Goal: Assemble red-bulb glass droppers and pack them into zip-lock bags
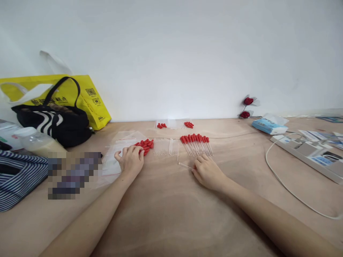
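Observation:
My left hand (pixel 130 159) rests at the near edge of a pile of red rubber bulbs (pixel 147 144), its fingers curled over them; whether it grips one is hidden. In my right hand (pixel 205 170) is a thin clear tube (pixel 185 166), pinched, its free end pointing left. A row of clear tubes (pixel 166 147) lies between the hands. Beyond my right hand, several tubes with red bulbs on their ends (pixel 195 141) lie side by side. Clear plastic bags (pixel 112 160) lie under and beside my left hand.
Against the wall, a clear bag (pixel 175 124) has red bulbs at both ends. Yellow (pixel 99 107) and black bags (pixel 69 130) and a bottle (pixel 40 142) stand left. At right are red roses (pixel 248 101), a tissue pack (pixel 269 125), a power strip (pixel 308 153) and a looping white cable (pixel 278 178).

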Tool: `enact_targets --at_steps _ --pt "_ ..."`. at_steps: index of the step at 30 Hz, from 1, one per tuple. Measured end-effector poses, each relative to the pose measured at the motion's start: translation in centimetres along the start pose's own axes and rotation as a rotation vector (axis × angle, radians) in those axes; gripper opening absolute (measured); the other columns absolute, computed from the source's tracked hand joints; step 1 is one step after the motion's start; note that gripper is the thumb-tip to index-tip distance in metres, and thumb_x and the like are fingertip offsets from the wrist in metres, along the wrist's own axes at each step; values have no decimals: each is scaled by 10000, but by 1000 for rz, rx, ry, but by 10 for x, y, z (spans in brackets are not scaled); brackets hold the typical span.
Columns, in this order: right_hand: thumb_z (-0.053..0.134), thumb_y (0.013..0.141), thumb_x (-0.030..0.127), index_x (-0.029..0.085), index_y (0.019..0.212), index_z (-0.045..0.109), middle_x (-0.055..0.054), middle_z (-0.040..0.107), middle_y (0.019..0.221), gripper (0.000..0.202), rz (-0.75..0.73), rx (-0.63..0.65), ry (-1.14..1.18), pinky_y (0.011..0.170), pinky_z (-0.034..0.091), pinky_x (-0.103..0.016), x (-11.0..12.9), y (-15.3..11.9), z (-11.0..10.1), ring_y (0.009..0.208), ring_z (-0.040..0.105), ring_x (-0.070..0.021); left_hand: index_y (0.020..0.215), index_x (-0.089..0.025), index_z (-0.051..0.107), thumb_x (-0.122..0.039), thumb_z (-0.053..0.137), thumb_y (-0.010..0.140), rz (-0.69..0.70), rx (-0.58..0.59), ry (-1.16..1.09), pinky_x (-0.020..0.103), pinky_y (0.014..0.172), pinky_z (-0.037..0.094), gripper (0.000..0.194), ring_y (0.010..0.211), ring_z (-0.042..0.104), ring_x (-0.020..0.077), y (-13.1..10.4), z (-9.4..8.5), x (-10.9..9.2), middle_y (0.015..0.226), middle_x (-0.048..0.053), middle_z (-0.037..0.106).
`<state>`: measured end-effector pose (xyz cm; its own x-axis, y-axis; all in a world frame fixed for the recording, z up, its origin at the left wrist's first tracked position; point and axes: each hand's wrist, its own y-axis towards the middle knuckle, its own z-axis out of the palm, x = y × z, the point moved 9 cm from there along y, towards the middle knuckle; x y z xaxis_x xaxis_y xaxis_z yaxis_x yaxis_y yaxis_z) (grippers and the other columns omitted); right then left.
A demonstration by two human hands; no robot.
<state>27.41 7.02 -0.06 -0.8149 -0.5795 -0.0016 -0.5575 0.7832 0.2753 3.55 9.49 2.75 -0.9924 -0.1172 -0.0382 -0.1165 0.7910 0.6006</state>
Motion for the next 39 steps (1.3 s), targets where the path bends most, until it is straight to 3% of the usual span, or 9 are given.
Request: enact_targets --at_steps 9,13,18,23,30,36,39 --pt "503 807 281 169 758 505 -50 559 797 122 -16 -17 298 710 351 -296 -12 -4 4 784 476 -175 818 -218 616 -276 461 811 33 25 49 460 814 219 166 921 467 264 1 0 3 952 75 605" --pt "515 804 308 178 774 507 -45 559 802 134 28 -25 374 688 336 -290 -13 0 12 780 480 -170 786 -207 609 -259 466 811 63 -15 19 451 816 226 154 913 481 262 -3 -12 -3 933 73 610" --pt "486 825 278 185 746 499 -41 573 802 123 89 -43 345 685 294 -309 -13 1 17 792 484 -187 773 -207 582 -247 471 814 267 47 -203 436 822 228 125 883 523 233 -33 -27 -49 867 45 648" --pt "424 857 227 183 765 455 -17 580 775 107 148 -110 445 686 271 -306 -19 -3 17 743 503 -161 766 -216 568 -229 435 834 377 187 -364 426 848 218 149 809 556 190 -59 -23 -87 777 4 659" --pt "408 861 189 178 812 476 -27 581 805 84 59 -185 521 683 275 -295 -10 -3 15 744 510 -152 891 -244 591 -252 412 849 406 248 -389 431 842 227 183 836 560 199 -58 -18 -88 863 15 667" --pt "385 869 165 184 898 537 -46 593 844 156 -23 -237 483 693 274 -308 1 -4 5 793 514 -159 859 -243 597 -249 438 834 355 161 -394 436 856 225 160 839 557 202 -55 -26 -86 839 10 663" --pt "391 862 147 182 883 535 -38 597 842 150 -43 -248 498 721 272 -318 5 -4 2 801 518 -152 830 -232 584 -225 440 828 355 172 -434 437 883 212 145 856 559 193 -56 -28 -92 839 3 662"
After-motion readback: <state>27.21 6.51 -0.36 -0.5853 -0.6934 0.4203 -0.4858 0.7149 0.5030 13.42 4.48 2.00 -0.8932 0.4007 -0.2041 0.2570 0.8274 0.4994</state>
